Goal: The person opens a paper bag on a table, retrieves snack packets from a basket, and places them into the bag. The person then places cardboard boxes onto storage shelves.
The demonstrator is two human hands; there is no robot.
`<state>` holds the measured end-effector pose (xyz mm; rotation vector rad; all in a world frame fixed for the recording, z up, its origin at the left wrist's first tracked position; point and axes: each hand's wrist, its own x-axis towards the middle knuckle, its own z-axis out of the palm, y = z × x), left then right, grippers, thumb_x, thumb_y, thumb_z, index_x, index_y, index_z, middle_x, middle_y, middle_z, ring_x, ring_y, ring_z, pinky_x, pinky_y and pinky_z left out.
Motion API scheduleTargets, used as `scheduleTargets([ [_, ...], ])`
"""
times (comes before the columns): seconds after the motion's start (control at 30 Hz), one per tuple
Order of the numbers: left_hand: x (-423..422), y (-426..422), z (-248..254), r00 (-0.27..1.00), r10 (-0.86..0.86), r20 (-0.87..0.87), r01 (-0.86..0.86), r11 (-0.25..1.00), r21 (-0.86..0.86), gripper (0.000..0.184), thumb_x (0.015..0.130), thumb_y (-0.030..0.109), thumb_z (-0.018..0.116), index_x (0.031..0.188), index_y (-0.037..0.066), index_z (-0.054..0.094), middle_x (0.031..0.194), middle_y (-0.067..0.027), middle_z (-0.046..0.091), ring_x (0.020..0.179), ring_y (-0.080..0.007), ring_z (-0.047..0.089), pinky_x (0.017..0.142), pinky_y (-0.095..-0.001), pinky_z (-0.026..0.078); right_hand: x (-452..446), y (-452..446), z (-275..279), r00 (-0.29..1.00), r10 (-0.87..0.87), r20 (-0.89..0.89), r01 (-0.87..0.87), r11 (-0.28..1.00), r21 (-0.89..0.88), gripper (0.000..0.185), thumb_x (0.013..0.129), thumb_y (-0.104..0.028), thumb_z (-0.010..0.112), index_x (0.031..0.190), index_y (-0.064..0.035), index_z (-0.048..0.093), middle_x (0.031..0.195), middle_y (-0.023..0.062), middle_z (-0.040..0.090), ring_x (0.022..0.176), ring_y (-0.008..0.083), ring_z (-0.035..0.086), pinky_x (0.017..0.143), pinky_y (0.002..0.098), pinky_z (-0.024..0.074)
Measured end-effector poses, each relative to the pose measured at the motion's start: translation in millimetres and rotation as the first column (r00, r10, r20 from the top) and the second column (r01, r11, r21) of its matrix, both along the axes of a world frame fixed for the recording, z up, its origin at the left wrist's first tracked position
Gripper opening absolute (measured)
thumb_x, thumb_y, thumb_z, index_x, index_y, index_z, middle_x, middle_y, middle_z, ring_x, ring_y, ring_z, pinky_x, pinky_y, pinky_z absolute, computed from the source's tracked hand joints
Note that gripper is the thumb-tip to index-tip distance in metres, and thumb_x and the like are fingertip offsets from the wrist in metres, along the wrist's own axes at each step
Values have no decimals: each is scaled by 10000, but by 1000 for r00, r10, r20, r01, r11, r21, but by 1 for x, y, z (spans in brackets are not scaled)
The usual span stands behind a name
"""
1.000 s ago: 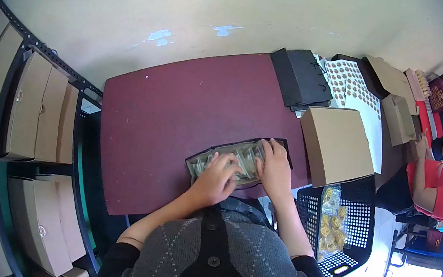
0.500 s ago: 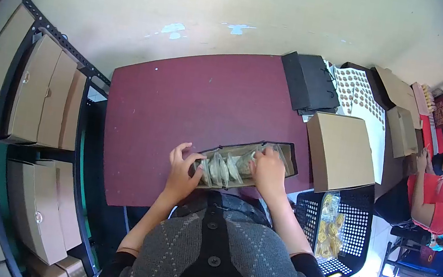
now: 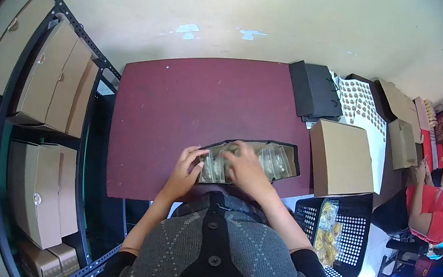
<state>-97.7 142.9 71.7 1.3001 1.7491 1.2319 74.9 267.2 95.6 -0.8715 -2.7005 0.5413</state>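
Observation:
A long, narrow open box (image 3: 296, 161) with a dark rim lies near the front edge of the maroon table (image 3: 204, 99). Clear plastic packets (image 3: 274, 162) with pale contents stand in a row inside it. At the box's left end, my left hand (image 3: 182, 173) has its fingers curled over the rim, with the thumb beside them. My right hand (image 3: 251, 173) reaches over the middle of the row. Its fingers are apart and touch the packets, and it hides some of them. The exact contents of the packets are too small to make out.
Right of the table stand a cardboard box (image 3: 344, 160) and a black basket (image 3: 354, 238) holding yellowish packets (image 3: 326, 243). Black paper bags (image 3: 314, 92) and printed sheets (image 3: 371, 112) lie behind. Shelves with cartons (image 3: 50, 78) rise at left. A person in red (image 3: 432, 207) sits far right.
My right hand has moved left from the box's right part to its middle, uncovering packets at the right. My left hand stays at the left end. The view has shifted slightly.

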Motion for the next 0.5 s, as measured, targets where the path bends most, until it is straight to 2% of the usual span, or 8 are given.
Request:
scheduleTargets([
  [0.07, 2, -2, -6, 1000, -30, -11, 30, 999, 17, 399, 841, 141, 571, 1235, 98, 527, 1322, -183, 400, 1264, -367, 360, 1047, -425, 298, -1, -11, -1, 979, 194, -60, -198, 977, -75, 248, 810, -138, 559, 1036, -87, 648, 1234, 206, 470, 1152, 376, 451, 954, 470, 389],
  [0.13, 4, -6, -7, 998, -59, -22, 60, 998, 36, 472, 835, 173, 593, 1289, 103, 483, 1360, -189, 368, 1292, -378, 328, 1064, -436, 276, 3, -13, -4, 979, 201, -33, -203, 973, -113, 230, 823, -166, 559, 1004, -93, 679, 1235, 195, 482, 1168, 372, 442, 981, 468, 364],
  [0.2, 4, -9, -5, 991, -125, -57, 124, 992, -13, 675, 780, 299, 674, 1365, 125, 387, 1432, -191, 272, 1328, -389, 265, 1084, -458, 239, 11, -7, -10, 990, 130, 54, -125, 989, -78, 237, 830, -170, 558, 1021, -94, 676, 1243, 207, 485, 1180, 368, 437, 977, 459, 371],
  [0.23, 2, -11, -3, 978, -193, -77, 186, 979, -81, 1012, 657, 374, 787, 1451, 136, 206, 1467, -184, 202, 1349, -388, 220, 1097, -475, 212, 18, -2, -1, 992, 121, -41, -125, 987, -103, 278, 813, -140, 560, 1070, -94, 654, 1248, 208, 487, 1187, 379, 431, 989, 461, 364],
  [0.33, 11, -15, -9, 991, -124, 56, 124, 992, -1, 1258, 561, 349, 864, 1477, 136, 28, 1469, -195, 186, 1355, -376, 216, 1106, -467, 201, 45, 15, 30, 964, -22, -267, -44, 970, -239, 399, 767, -69, 548, 1163, -95, 596, 1272, 206, 470, 1209, 389, 414, 1016, 466, 347],
  [0.37, 10, -11, -23, 992, -119, 46, 117, 992, 37, 1375, 523, 279, 894, 1465, 134, -97, 1452, -214, 215, 1351, -363, 236, 1111, -460, 202, 58, 23, 31, 966, -49, -252, 11, 988, -153, 478, 742, -34, 531, 1214, -101, 552, 1285, 206, 456, 1227, 392, 395, 1037, 461, 327],
  [0.47, 9, -4, -49, 981, -23, 192, 19, 1000, 24, 1340, 530, 240, 894, 1473, 141, -53, 1411, -216, 292, 1320, -360, 298, 1101, -449, 230, 106, 47, 18, 963, -174, -205, 153, 981, -116, 683, 677, 45, 474, 1342, -101, 418, 1327, 208, 407, 1279, 391, 324, 1090, 447, 251],
  [0.5, 9, -1, -46, 976, -15, 219, -4, 996, 86, 1176, 554, 214, 883, 1465, 126, 144, 1336, -170, 414, 1257, -318, 396, 1066, -421, 298, 120, 52, 14, 949, -224, -223, 191, 968, -161, 664, 689, 45, 470, 1336, -92, 410, 1321, 194, 416, 1274, 372, 343, 1082, 437, 265],
])
